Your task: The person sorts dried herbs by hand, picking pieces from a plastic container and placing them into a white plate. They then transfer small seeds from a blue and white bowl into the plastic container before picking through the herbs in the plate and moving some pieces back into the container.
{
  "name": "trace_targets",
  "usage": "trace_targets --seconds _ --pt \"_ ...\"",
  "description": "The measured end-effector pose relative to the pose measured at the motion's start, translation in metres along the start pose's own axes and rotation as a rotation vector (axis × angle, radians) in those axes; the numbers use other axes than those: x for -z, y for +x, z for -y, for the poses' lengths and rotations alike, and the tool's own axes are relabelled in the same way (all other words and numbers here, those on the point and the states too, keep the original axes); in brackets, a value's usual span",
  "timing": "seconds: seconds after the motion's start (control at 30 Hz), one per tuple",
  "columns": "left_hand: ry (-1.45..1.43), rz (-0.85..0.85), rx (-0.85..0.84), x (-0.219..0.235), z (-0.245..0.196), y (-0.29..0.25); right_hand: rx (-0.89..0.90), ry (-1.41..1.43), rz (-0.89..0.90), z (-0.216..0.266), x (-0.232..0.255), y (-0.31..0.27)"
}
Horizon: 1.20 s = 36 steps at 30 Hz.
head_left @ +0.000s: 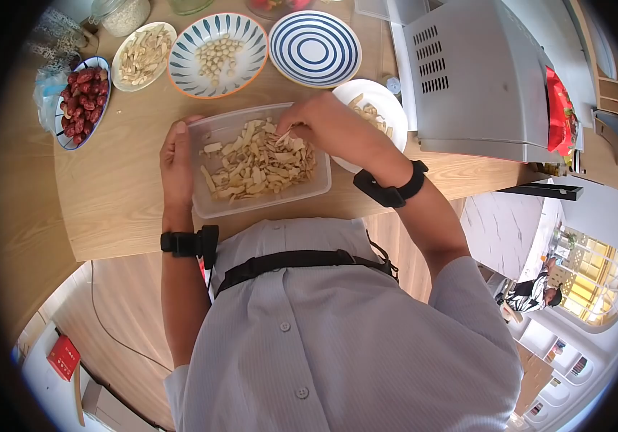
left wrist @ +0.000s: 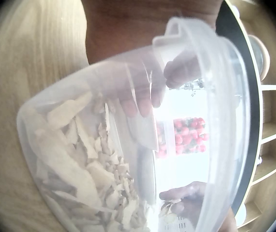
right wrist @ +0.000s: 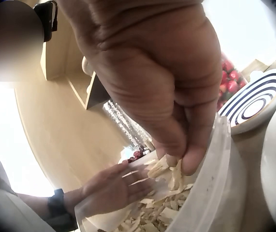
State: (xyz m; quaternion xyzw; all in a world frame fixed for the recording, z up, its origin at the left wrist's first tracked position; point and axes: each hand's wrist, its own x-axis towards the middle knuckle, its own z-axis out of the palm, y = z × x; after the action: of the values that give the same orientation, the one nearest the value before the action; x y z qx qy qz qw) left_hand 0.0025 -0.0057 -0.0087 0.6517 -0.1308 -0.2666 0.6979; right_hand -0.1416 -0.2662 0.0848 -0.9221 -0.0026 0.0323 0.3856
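Observation:
A clear plastic container (head_left: 266,206) full of pale dried slices (head_left: 251,169) sits at the table's front edge. My left hand (head_left: 176,160) rests along its left wall; through that wall the left fingers (right wrist: 137,186) look straight, lying flat against the outside. Over the container's right side, my right hand (head_left: 316,126) reaches in from above. Its thumb and fingertips pinch a few thin slices (right wrist: 175,175) just above the heap. Right beside that hand stands a white plate (head_left: 394,106) with more pale pieces, partly covered by the forearm.
Behind the container are a blue-ringed plate (head_left: 315,49), a leaf-patterned plate (head_left: 183,65) of pale round pieces, and a small plate of slices (head_left: 145,55). Red dates (head_left: 84,104) fill a dish at left. A grey appliance (head_left: 478,79) stands at right.

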Motion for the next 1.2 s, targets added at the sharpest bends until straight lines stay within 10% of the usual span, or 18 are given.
trace_targets --seconds 0.73,1.2 --pt "-0.003 -0.028 0.002 -0.002 0.0 0.0 -0.215 0.51 -0.108 -0.002 0.022 -0.03" --pt "0.005 -0.009 0.017 0.006 0.009 0.004 -0.456 0.345 -0.243 -0.074 0.046 -0.092"
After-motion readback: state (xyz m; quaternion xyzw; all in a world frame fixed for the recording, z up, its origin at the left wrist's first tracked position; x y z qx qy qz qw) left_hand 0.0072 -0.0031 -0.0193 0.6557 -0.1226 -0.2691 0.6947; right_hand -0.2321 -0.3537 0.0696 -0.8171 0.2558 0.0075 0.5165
